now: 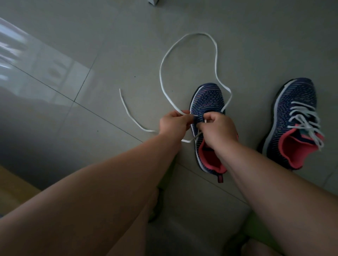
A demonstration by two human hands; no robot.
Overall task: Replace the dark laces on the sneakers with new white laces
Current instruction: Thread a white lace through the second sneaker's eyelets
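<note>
Floor: grey glossy tiles (113, 54) with dark grout lines; a pale window reflection lies across the upper left.
Sneaker in work: navy knit sneaker (207, 99) with small multicoloured dashes, white sole edge and coral-pink lining, standing on the tiles at centre, toe pointing away from the person.
New lace: white flat lace (161, 73) running from the sneaker's eyelet area, sweeping out over the floor in one big loop beyond the toe and coming back to both hands; a free end trails on the tiles to the left, and a short stretch lies beside the shoe under the left wrist.
Left hand: left hand (173, 123) just left of the sneaker's throat, fingers curled, pinching the white lace between thumb and fingertips.
Right hand: right hand (217, 129) over the tongue and eyelets, fingers curled round a bit of white lace at the throat; the exact eyelet is hidden by the fingers.
Second sneaker: matching navy and coral sneaker (296, 117) well apart to the right, already threaded with a white lace (303, 118) that sits loose and untied, ends hanging by the collar.
Writing: no brand mark or lettering can be read on either shoe; the view is dim and soft.
Corner object: pale boxy edge (153, 2) at the top border, too cropped to identify.
</note>
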